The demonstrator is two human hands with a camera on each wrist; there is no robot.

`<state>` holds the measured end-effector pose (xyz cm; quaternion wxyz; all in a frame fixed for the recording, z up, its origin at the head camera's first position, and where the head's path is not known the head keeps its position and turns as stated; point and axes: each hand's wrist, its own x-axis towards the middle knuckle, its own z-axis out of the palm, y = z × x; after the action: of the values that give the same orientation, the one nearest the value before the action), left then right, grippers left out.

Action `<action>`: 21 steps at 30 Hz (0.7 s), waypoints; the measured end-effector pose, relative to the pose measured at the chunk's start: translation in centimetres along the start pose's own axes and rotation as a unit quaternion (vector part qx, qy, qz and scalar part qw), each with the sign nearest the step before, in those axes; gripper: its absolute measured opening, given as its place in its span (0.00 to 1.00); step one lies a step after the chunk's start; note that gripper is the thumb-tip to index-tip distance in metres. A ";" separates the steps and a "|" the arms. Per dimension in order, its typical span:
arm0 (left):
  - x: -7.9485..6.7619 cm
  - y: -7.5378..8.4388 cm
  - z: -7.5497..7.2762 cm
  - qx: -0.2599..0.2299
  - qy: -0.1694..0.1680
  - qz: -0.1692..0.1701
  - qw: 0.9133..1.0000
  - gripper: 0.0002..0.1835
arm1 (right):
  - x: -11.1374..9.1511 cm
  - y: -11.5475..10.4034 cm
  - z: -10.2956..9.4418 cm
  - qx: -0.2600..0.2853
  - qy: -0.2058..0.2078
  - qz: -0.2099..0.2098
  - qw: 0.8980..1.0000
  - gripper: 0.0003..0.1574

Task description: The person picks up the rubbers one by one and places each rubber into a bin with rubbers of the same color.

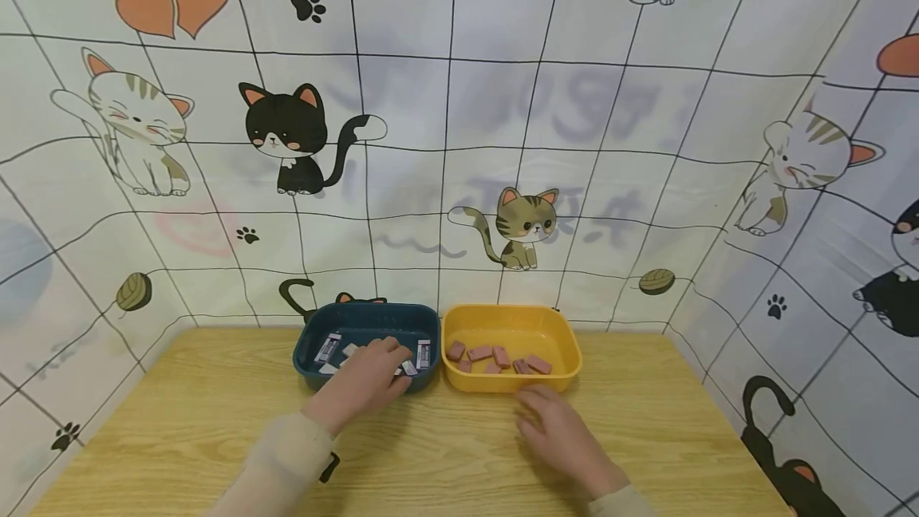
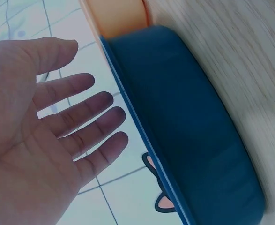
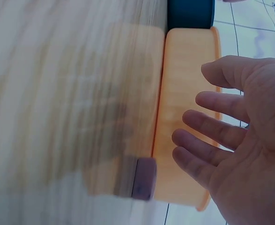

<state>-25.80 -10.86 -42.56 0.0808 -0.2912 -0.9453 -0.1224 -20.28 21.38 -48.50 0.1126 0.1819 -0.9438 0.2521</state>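
Observation:
My left hand [image 1: 369, 373] is over the dark blue basket [image 1: 309, 377], fingers loosely extended and holding nothing. Several small white blocks, some in dark printed sleeves [image 1: 328, 348], lie in that basket, partly hidden by the hand. In the left wrist view, the left hand [image 2: 67, 126] shows a bare palm beside the blue rim. My right hand [image 1: 563, 437] hovers at the front of the yellow basket [image 1: 567, 333], its palm bare in the right wrist view. Small pink blocks [image 1: 501, 357] lie inside the yellow basket. A purplish block [image 3: 145, 179] shows at that basket's front wall, near the right fingertips.
Both baskets stand side by side at the back of the wooden table [image 1: 445, 453], against a white cloth [image 1: 402, 206] printed with cats and grid lines. The cloth also rises at the left and right sides. A small black piece [image 1: 329, 467] shows beside the left sleeve.

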 end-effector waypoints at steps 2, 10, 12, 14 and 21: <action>-0.1 0.5 -0.1 0.005 0.005 0.008 1.000 0.16 | -0.2 0.3 -0.2 -0.005 0.002 0.002 1.000 0.22; -0.5 2.0 0.2 0.013 0.010 0.027 0.999 0.18 | -1.1 1.3 -1.0 -0.010 -0.014 0.046 0.999 0.23; -0.6 2.3 0.3 0.011 0.008 0.029 0.999 0.18 | -1.3 1.5 -1.3 -0.015 -0.027 0.052 0.998 0.25; -0.7 2.6 0.4 0.009 0.009 0.036 0.999 0.17 | -1.4 1.7 -1.6 -0.021 -0.042 0.061 0.997 0.26; -0.8 3.6 0.7 0.017 0.027 0.083 0.996 0.12 | -1.8 2.9 -2.6 -0.029 -0.062 0.017 0.998 0.24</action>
<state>-23.12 -8.20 -42.77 0.1211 -0.3640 -0.9173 -0.1069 -19.45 25.55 -48.13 0.0548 0.1782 -0.9587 0.2148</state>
